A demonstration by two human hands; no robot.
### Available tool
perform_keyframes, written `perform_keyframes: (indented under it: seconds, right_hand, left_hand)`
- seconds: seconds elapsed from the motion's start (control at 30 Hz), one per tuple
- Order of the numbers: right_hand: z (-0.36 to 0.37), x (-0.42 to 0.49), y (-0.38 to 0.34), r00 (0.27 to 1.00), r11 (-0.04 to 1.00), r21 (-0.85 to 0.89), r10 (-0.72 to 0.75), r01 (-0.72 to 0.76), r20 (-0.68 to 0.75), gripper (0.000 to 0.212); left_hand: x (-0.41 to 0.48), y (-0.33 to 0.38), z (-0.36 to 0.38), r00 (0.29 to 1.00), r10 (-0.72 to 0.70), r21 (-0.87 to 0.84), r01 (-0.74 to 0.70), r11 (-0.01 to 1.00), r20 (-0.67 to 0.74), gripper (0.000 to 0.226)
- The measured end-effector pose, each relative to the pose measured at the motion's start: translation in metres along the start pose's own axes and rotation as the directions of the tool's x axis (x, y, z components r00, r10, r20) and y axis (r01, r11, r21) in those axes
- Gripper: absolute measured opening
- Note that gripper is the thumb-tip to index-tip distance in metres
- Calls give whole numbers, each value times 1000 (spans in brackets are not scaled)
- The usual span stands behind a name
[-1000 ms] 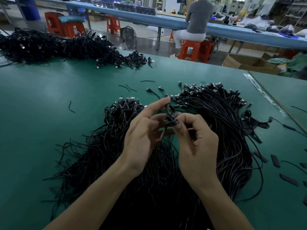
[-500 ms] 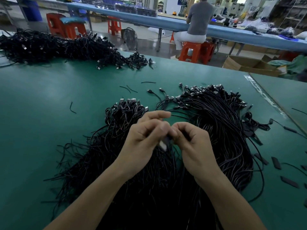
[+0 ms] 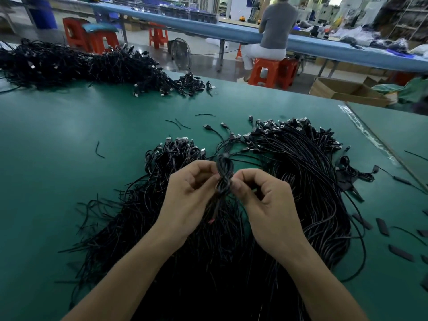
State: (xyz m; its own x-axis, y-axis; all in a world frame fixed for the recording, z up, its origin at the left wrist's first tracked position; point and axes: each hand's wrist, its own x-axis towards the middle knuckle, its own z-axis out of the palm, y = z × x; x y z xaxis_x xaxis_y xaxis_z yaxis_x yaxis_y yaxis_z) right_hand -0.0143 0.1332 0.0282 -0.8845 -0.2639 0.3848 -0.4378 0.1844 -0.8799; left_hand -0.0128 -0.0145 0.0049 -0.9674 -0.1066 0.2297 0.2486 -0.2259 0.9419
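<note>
A view from above a green desk (image 3: pixel 69 147), looking down at two bare hands at work. A large pile of loose black cables (image 3: pixel 305 177) spreads across the middle of the desk, with plugs showing at its far edge.

Just above the near-middle of that pile, the hands hold up a small coiled cable bundle (image 3: pixel 224 172). It stands roughly upright, looped at the top and narrowed at the waist. The left hand (image 3: pixel 187 195) has its fingers curled and pinches the bundle's waist from one side. The right hand (image 3: pixel 266 200) also has its fingers curled, and its thumb and forefinger pinch the same waist from the other side. Both forearms reach in over the near part of the pile.

Touching the pile's left far corner lies a smaller heap of coiled bundles (image 3: pixel 176 151). To the right of the pile, flat black strips (image 3: pixel 382 226) lie scattered on the desk. Well beyond the pile, at the far left of the desk, stretches a long heap of cables (image 3: pixel 81 66). Farther beyond the pile, past the desk, a person (image 3: pixel 276 26) sits on an orange stool (image 3: pixel 265 71) with their back turned.
</note>
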Motion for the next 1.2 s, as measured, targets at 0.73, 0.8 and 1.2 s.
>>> perform_keyframes:
  seconds: [0.73, 0.8, 1.2]
  right_hand:
    - [4, -3, 14, 994, 999, -39, 31, -36, -103, 13]
    - [3, -3, 14, 992, 998, -36, 51, -55, -114, 13]
    - [1, -4, 16, 984, 964, 227, 160, -139, -79, 24]
  left_hand:
    - [-6, -7, -7, 997, -63, 334, 43, 942, 49, 31]
    - [-5, -5, -6, 992, -49, 339, 8, 941, 112, 17]
    - [-7, 0, -2, 981, 41, 152, -70, 986, 188, 40]
